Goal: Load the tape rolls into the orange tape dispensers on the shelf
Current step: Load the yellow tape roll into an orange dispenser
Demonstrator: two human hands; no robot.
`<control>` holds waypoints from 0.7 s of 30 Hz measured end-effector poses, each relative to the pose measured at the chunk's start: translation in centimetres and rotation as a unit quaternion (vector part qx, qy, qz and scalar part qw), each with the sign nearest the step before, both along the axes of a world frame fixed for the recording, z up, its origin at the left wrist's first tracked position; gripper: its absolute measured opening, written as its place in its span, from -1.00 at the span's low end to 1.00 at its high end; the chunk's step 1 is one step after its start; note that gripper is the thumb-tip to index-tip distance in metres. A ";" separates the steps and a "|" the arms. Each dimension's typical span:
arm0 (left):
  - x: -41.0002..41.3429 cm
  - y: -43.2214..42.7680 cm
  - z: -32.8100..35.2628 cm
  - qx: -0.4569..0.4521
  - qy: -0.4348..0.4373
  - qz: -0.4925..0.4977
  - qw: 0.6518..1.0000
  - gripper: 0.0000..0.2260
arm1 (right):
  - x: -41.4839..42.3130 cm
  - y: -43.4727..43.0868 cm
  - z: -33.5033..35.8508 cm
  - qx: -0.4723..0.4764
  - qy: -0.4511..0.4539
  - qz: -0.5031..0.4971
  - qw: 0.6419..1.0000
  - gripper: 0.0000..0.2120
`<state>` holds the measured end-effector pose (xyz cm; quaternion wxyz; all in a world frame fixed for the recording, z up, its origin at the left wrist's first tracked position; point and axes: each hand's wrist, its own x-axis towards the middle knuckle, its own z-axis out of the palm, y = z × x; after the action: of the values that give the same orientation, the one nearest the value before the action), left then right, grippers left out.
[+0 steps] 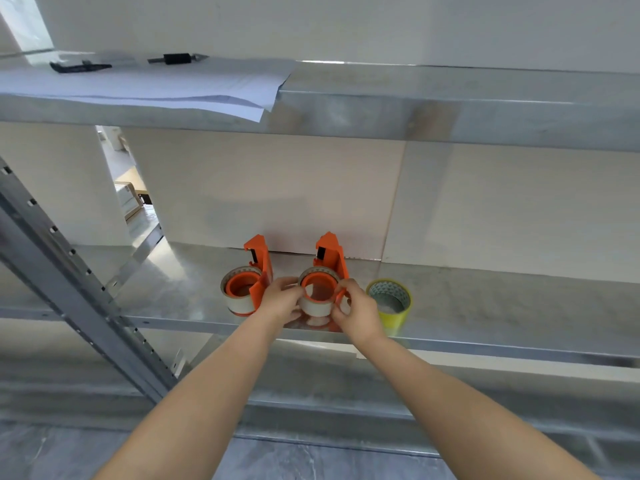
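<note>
Two orange tape dispensers stand side by side on the metal shelf [194, 285]. The left dispenser [258, 268] carries a clear tape roll [239, 303] on its orange hub. A second clear tape roll [317, 304] sits around the hub of the right dispenser [330, 254]. My left hand [282, 299] grips this roll on its left side, and my right hand [356, 313] holds its right side and the dispenser's edge. Upright just right of my right hand stands a yellow tape roll [391, 301], untouched.
The upper shelf [415, 109] juts out overhead, with sheets of paper [156, 88] and black tools [176, 58] on it. A perforated metal upright [79, 289] slants across the left. White panels back the shelf.
</note>
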<state>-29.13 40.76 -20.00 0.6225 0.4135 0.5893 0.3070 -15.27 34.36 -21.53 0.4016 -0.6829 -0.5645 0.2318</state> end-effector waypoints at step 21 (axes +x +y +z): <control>3.3 -2.3 5.8 -0.020 -0.339 0.033 0.940 -0.80 | 0.7 -0.4 6.4 0.110 -0.131 0.076 0.982 -0.80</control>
<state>-25.82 38.50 -14.15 0.7829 0.2526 0.3624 0.4381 -14.56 33.96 -15.18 0.3778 -0.6142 -0.6846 0.1064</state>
